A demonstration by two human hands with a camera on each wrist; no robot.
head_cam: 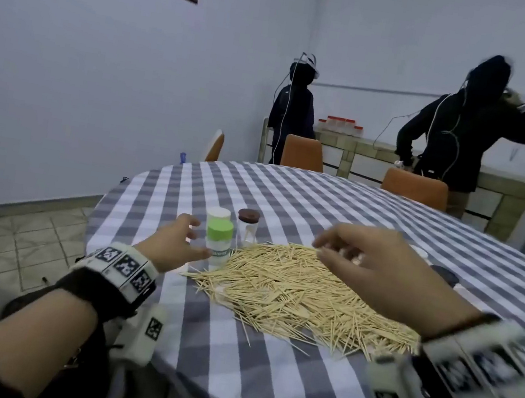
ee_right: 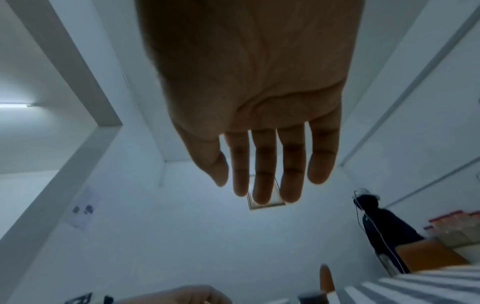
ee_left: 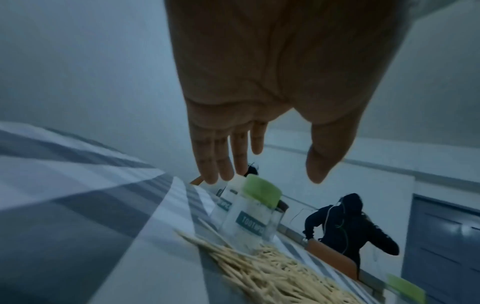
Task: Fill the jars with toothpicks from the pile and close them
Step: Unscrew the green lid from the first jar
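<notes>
Left hand (head_cam: 180, 241), fingers spread and holding nothing, nears the light, slick green-lidded clear plastic jar (head_cam: 218, 243) beside the pale wooden toothpick pile (head_cam: 301, 293); grip its body; right hand (head_cam: 378, 260) hovers loose, empty.

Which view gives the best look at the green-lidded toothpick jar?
The left wrist view: the green-lidded jar sits close, its lid and label readable despite blur. The head view shows the jar whole but small, beside the left hand. The right wrist view does not show it.
</notes>
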